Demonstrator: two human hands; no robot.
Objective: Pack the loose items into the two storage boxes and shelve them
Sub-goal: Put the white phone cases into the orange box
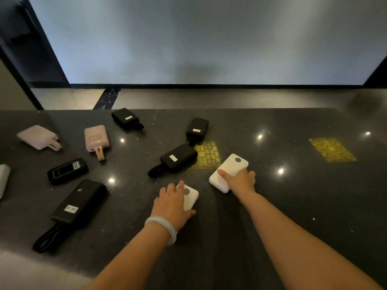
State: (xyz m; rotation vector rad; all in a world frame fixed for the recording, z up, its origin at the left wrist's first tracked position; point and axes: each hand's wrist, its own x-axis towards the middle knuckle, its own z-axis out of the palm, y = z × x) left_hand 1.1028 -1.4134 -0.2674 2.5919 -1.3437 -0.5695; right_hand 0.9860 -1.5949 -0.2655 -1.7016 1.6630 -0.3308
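The bench (293, 195) looks like dark polished stone, speckled and glossy enough to mirror the ceiling lights as bright spots. The two white power banks (229, 171) near its middle seem smooth matt plastic, the black power banks (179, 158) and pink power banks (96, 138) toward its left edge likewise smooth, some bearing small paper-like labels. The bracelet (162, 227) on the left wrist looks pale, glossy and translucent, like jade or glass.

Bare countertop (303, 201) lies open rightward; scattered black power banks (179, 157) crowd the left.
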